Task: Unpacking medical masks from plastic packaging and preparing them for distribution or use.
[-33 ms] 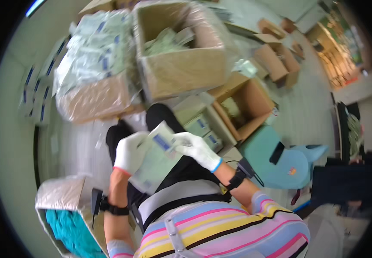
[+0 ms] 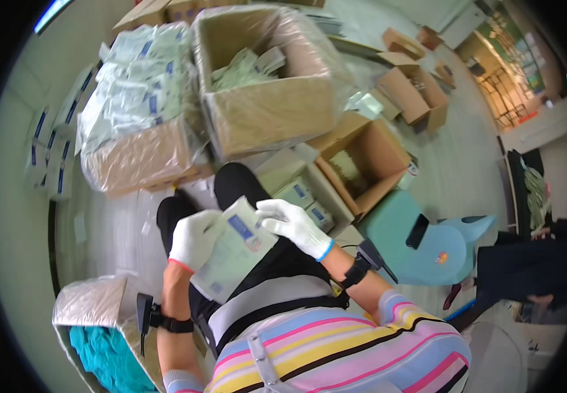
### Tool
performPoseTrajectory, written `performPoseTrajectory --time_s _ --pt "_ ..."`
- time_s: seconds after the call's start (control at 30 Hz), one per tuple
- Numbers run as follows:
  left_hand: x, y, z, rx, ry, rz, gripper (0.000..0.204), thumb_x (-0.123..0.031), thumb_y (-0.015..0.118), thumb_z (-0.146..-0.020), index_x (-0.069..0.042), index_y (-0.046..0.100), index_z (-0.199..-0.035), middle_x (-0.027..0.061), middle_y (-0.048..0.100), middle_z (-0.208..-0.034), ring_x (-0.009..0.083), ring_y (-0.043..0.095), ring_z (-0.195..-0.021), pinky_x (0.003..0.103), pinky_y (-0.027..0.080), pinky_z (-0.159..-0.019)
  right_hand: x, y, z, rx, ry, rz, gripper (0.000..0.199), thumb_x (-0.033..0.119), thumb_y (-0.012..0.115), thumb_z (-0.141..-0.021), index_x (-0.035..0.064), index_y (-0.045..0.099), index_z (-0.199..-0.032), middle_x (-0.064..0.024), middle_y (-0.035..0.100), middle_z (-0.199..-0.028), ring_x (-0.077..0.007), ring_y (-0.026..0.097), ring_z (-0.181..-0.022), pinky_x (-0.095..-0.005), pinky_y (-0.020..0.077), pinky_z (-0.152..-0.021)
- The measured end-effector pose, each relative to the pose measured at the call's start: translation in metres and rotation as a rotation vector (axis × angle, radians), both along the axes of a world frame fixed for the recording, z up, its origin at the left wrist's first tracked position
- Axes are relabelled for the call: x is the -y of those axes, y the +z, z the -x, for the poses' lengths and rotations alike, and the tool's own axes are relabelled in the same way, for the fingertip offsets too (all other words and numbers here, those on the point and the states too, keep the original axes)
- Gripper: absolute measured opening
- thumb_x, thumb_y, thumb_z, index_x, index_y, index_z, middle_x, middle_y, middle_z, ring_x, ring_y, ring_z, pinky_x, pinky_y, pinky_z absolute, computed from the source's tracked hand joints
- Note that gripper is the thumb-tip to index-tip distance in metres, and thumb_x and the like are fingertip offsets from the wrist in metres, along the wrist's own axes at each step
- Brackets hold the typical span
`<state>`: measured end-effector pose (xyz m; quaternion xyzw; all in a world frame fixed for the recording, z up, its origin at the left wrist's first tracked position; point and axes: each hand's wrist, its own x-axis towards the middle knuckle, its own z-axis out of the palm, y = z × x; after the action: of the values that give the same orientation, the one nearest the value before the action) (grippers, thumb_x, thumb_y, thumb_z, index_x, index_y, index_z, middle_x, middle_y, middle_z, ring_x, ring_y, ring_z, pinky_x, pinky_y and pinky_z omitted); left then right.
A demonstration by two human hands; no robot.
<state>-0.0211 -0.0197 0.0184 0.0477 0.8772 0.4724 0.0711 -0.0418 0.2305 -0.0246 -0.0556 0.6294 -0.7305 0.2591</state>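
A flat pale packet with a blue label is held tilted over my lap. My left hand, in a white knit glove with a red cuff, is closed on its left edge; part of the fingers is hidden behind it. My right hand, in a white glove with a blue cuff, has its fingers bent together at the packet's upper right edge. Beyond my knees stand a plastic-lined carton with several similar packets inside, and a carton heaped with blue-labelled packets.
Right of my legs are an open brown carton, small boxes and a teal stool bearing a phone. A lined box of teal cloth-like items stands at lower left. Another person's dark sleeve shows at right.
The packet's face has turned more squarely into view, and its label shows more clearly. The right hand has shifted slightly left and up along the packet's edge. The whole view has shifted a little.
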Motion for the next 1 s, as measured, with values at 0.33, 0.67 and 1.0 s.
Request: performPoseTrajectory --time_s 0.33,0.67,1.0 --pt "-0.067 0.003 -0.039 -0.429 0.084 0.063 0.023 0.001 0.067 -0.077 -0.001 0.068 -0.101 0.0147 0.067 -0.091 0.0275 0.067 -0.083 0.033 0.053 -0.076 0.014 0.031 -0.006 -0.449 -0.200 -0.193 0.011 0.012 0.065 -0.085 0.0031 0.070 -0.084 -0.0072 0.069 -0.075 -0.0126 0.062 -0.069 -0.0299 0.0496 -0.066" --pt "-0.059 -0.005 -0.066 -0.559 0.312 0.063 0.013 0.003 0.069 -0.074 -0.002 0.068 -0.086 0.0127 0.065 -0.088 0.0281 0.064 -0.084 0.034 0.051 -0.077 0.040 0.024 -0.027 -0.436 -0.164 -0.361 0.024 0.030 0.069 -0.086 0.0058 0.070 -0.082 -0.0115 0.066 -0.073 -0.0266 0.061 -0.064 -0.0367 0.0465 -0.060" --pt "-0.042 0.024 -0.054 -0.667 0.446 0.035 0.010 0.003 0.070 -0.075 -0.001 0.064 -0.081 0.0115 0.062 -0.079 0.0259 0.059 -0.071 0.033 0.048 -0.068 0.075 0.065 -0.013 -1.050 -0.286 -0.205 0.006 0.010 0.064 -0.081 0.0076 0.068 -0.079 -0.0132 0.065 -0.078 -0.0320 0.064 -0.074 -0.0392 0.0497 -0.066"
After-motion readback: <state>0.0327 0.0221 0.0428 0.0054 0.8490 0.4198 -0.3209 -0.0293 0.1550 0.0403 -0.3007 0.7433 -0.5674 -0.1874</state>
